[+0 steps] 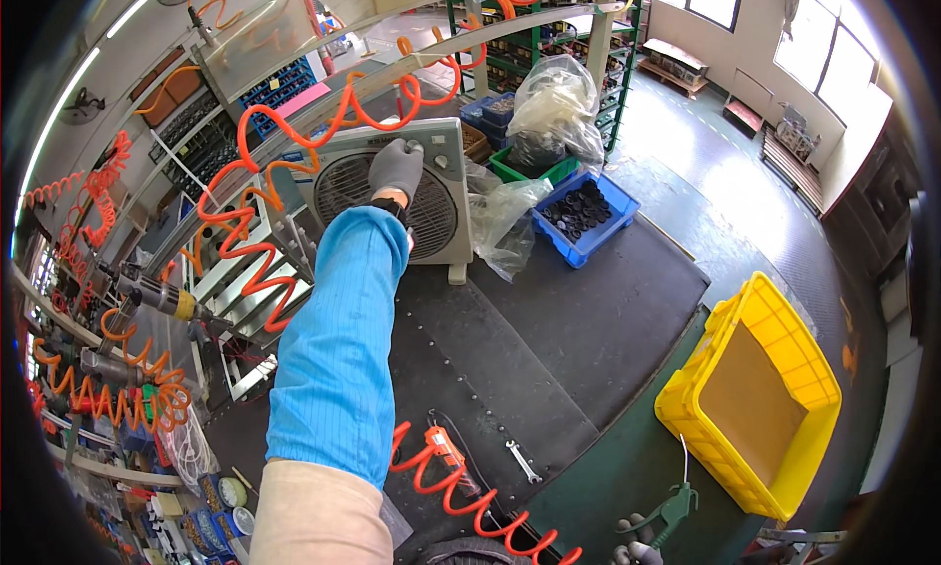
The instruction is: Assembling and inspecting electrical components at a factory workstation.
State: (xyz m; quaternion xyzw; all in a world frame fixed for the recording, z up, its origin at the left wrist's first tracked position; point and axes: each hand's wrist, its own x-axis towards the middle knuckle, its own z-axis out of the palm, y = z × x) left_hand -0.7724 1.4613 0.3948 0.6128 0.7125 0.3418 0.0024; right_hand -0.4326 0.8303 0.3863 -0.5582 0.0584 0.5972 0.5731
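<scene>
A grey-white box fan (457,197) with a round dark grille stands upright at the far side of the black workbench. In front of its grille is my left hand (395,167), in a grey glove, fingers curled closed near the knobs (439,149) at the fan's upper right corner. Whatever those fingers hold, if anything, is hidden. At the lower edge, right of the middle, my right hand (635,544), also gloved and partly cut off, is closed around a green air blow gun (674,509). The gun's thin nozzle points up, away from me.
Coiled orange air hoses (245,124) hang across the left. On the black bench top (510,340) lie a wrench (523,462) and an orange power screwdriver (446,447). A blue bin (578,246) of black parts and plastic bags (559,99) stand far right; a yellow crate (686,393) sits nearer.
</scene>
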